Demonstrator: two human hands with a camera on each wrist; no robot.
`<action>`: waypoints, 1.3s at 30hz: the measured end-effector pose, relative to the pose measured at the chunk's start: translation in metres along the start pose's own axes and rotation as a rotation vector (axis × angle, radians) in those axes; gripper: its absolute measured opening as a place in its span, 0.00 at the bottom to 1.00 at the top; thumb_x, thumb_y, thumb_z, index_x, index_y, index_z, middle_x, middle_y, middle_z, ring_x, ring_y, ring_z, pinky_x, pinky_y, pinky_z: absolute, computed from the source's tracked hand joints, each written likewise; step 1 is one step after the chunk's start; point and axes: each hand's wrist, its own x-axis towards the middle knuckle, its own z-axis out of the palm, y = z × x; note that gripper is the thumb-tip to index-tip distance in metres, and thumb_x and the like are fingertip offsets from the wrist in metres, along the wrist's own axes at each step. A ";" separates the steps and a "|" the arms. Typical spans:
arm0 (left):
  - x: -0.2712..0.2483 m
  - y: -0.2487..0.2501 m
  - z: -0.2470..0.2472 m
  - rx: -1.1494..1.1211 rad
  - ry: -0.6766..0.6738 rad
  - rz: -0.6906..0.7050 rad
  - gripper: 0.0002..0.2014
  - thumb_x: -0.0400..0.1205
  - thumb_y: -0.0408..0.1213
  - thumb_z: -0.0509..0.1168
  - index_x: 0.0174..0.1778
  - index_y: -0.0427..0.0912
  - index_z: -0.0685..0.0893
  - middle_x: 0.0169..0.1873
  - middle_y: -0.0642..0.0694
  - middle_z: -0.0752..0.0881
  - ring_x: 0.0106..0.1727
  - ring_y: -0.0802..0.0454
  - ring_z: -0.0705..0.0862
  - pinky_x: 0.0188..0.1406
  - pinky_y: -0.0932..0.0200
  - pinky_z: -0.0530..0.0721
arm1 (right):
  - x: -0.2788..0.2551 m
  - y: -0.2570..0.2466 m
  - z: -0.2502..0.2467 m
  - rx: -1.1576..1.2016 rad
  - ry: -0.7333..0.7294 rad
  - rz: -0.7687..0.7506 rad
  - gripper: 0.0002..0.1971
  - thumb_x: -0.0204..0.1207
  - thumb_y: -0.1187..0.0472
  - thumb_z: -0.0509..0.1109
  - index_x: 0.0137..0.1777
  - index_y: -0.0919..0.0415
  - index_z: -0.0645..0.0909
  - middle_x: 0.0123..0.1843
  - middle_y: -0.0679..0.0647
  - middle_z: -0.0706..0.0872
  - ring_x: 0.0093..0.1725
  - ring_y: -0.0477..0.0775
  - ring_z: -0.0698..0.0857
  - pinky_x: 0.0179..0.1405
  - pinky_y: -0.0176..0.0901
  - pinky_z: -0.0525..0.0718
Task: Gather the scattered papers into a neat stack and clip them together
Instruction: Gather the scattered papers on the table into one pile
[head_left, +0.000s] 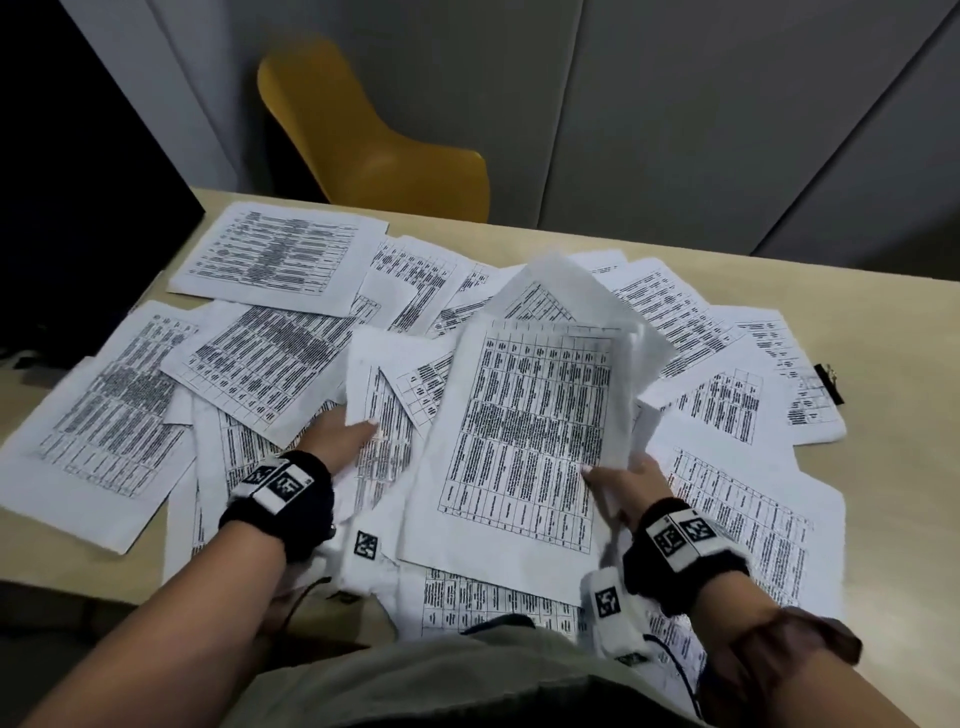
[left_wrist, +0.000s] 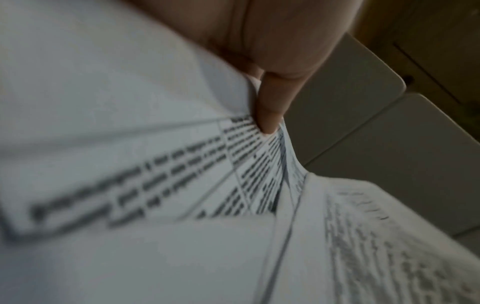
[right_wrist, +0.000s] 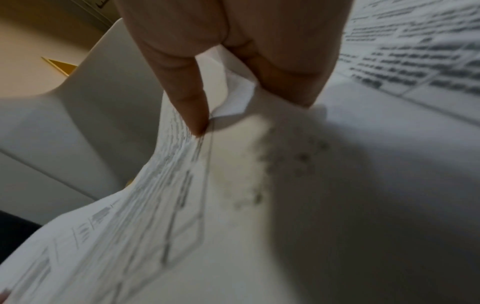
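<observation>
Printed table sheets lie scattered over the beige table. My left hand pinches the near edge of a raised sheet, thumb on top, fingers hidden beneath. In the left wrist view the thumb presses on that sheet. My right hand grips a lifted bundle of sheets by its near right corner. In the right wrist view its thumb lies on the bundle while its fingers curl behind. A black binder clip sits on a sheet at the far right.
Loose sheets lie at the back left, near left and near right. A yellow chair stands behind the table. A dark screen rises at the left edge.
</observation>
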 end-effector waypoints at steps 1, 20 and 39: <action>0.000 0.001 0.002 -0.040 -0.034 -0.007 0.17 0.84 0.36 0.60 0.68 0.35 0.75 0.61 0.40 0.82 0.56 0.46 0.77 0.55 0.57 0.72 | -0.001 0.000 0.002 0.058 -0.026 -0.010 0.20 0.71 0.74 0.70 0.61 0.64 0.71 0.36 0.58 0.79 0.28 0.52 0.78 0.17 0.36 0.79; 0.032 -0.059 -0.008 -0.198 -0.222 -0.101 0.49 0.48 0.51 0.85 0.65 0.38 0.76 0.61 0.36 0.85 0.62 0.38 0.83 0.66 0.37 0.75 | -0.002 -0.003 0.010 0.401 0.002 -0.074 0.20 0.78 0.68 0.64 0.70 0.63 0.70 0.55 0.63 0.88 0.42 0.53 0.87 0.39 0.38 0.86; -0.001 -0.036 -0.014 -0.127 -0.202 -0.126 0.10 0.77 0.29 0.68 0.44 0.30 0.73 0.43 0.27 0.84 0.38 0.38 0.84 0.43 0.40 0.84 | -0.001 -0.015 -0.019 0.289 0.051 -0.173 0.04 0.79 0.66 0.64 0.51 0.59 0.75 0.36 0.54 0.82 0.29 0.50 0.80 0.21 0.34 0.80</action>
